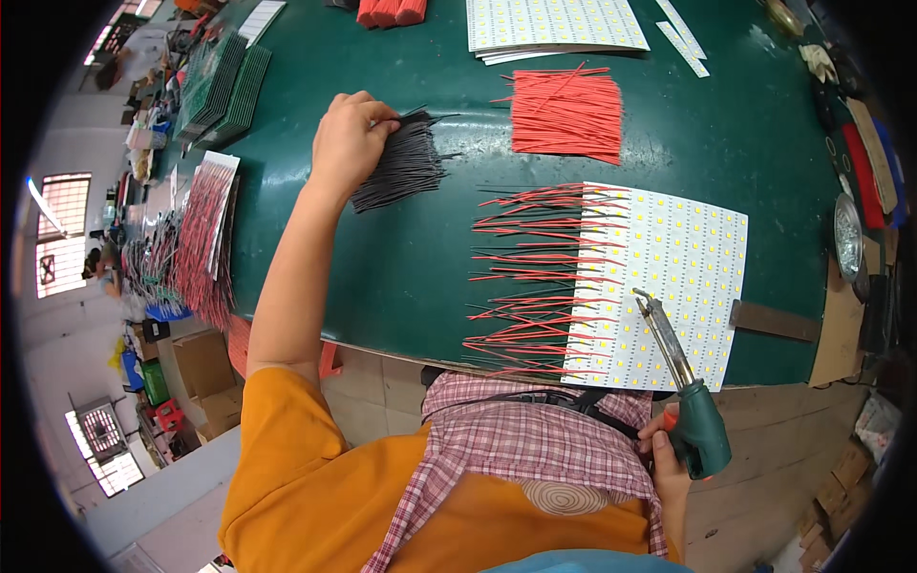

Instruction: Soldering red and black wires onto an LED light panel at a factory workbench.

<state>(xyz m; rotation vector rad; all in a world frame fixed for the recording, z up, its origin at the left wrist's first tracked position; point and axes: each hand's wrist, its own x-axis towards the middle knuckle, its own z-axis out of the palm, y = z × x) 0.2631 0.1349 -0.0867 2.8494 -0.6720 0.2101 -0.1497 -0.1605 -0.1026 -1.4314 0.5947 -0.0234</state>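
My left hand (353, 138) reaches over the upper left end of a pile of short black wires (406, 167), fingers curled and pinching at the wire ends; how many it grips is hidden. In my right hand (666, 449) is a soldering iron (700, 430) with a green handle, its metal tip pointing up and left over a white LED board sheet (673, 248). Pairs of red and black wires (525, 229) stick out leftward from the sheet's left side. Behind it lies a pile of red wires (566, 115).
A stack of white LED sheets (554, 24) lies at the back, beside narrow white strips (682, 48). Wired boards (205, 229) and green circuit boards (229, 91) stand stacked at the left. A dark flat bar (776, 321) touches the sheet's right edge. A metal dish (847, 234) sits far right.
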